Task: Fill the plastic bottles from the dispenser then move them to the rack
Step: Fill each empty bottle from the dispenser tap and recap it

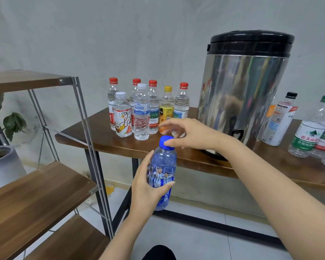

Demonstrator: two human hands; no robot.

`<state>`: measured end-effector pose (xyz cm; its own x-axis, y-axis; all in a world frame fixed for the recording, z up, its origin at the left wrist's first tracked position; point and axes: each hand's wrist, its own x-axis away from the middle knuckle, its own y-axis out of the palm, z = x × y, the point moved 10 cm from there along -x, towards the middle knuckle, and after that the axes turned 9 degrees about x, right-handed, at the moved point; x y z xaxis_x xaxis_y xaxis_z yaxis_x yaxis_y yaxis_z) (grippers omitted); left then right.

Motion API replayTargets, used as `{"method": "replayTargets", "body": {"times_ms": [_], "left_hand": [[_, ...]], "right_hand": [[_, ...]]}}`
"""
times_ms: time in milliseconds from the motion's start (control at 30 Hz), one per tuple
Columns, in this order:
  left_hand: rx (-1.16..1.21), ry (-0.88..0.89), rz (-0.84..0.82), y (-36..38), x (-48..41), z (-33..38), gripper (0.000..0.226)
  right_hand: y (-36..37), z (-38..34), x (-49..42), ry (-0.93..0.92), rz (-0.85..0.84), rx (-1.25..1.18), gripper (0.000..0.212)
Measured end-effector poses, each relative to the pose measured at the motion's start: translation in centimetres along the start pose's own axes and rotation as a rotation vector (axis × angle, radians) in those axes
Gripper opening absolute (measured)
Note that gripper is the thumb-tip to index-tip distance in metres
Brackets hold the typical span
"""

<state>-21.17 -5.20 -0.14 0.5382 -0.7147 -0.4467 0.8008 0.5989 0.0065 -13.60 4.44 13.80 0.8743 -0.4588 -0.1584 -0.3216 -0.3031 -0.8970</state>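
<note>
The blue-capped bottle (163,166) is held upright in the air in front of the counter (105,132), just below its edge, near the middle of the view. It looks full of water, so I judge it is kept vertical and away from the counter to work on the cap (166,142) without spilling.

The left hand (146,186) grips the bottle around its label, thumb in front and fingers behind, firmly closed on it. The right hand (191,134) comes from 3 o'clock and sits over the cap, fingers half curled and a little spread. It touches the rim of the cap, but whether it really pinches it I cannot tell.

The dispenser (246,91) stands at 1 o'clock on the counter, and capped bottles (141,111) wait at 11 o'clock. The rack (36,184) is at 9 o'clock, close to the left hand.
</note>
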Motion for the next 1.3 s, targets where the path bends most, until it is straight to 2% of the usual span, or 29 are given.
{"method": "replayTargets", "body": {"times_ms": [67, 133, 200, 300, 433, 533, 633, 767, 833, 933, 1067, 1133, 1200, 1300], "left_hand": [[-0.008, 0.005, 0.002, -0.1, -0.2, 0.0, 0.093], [-0.013, 0.005, 0.006, -0.1, -0.3, -0.2, 0.094], [-0.007, 0.004, 0.015, -0.1, -0.3, -0.4, 0.093], [0.002, 0.008, 0.014, -0.1, -0.2, -0.8, 0.093], [0.054, 0.007, 0.027, -0.1, -0.4, -0.6, 0.093], [0.11, 0.03, 0.048, -0.5, -1.9, 0.7, 0.093], [0.127, 0.065, 0.08, -1.7, -5.0, 2.5, 0.095], [0.091, 0.128, 0.084, -1.6, -9.8, 4.1, 0.097], [0.081, 0.167, 0.061, -0.5, -11.9, 4.4, 0.098], [0.121, 0.181, 0.034, 1.5, -14.1, 4.0, 0.096], [0.129, 0.141, -0.004, 2.7, -15.4, 1.4, 0.087], [-0.019, 0.148, 0.074, 1.2, -15.9, -0.2, 0.073], [-0.227, 0.143, 0.231, -1.5, -16.3, -2.2, 0.063], [-0.381, 0.129, 0.421, -4.9, -16.8, -4.8, 0.054]], "right_hand": [[-0.1, -0.1, 0.0, -0.021, 0.015, 0.011, 0.043], [-0.7, 0.2, -0.1, 0.007, 0.086, 0.121, 0.04], [-0.6, 0.5, -0.1, 0.032, 0.082, 0.201, 0.044], [0.4, 0.5, 0.0, -0.012, 0.014, 0.113, 0.047], [0.7, 1.6, 0.2, -0.004, 0.167, -0.042, 0.046], [1.2, 4.0, 0.5, 0.07, 0.211, -0.183, 0.045], [2.5, 7.0, 0.7, 0.15, 0.129, -0.209, 0.054], [5.1, 7.6, -0.8, 0.173, 0.075, -0.227, 0.081], [5.7, 7.0, -2.5, 0.15, 0.124, -0.299, 0.087], [5.5, 7.6, -4.5, 0.195, 0.292, -0.429, 0.077], [6.1, 10.1, -6.2, 0.272, 0.421, -0.408, 0.066], [6.6, 11.3, -6.9, 0.306, 0.443, -0.352, 0.069], [7.0, 12.1, -7.4, 0.333, 0.493, -0.344, 0.074], [7.5, 12.7, -8.4, 0.347, 0.572, -0.324, 0.075]]}}
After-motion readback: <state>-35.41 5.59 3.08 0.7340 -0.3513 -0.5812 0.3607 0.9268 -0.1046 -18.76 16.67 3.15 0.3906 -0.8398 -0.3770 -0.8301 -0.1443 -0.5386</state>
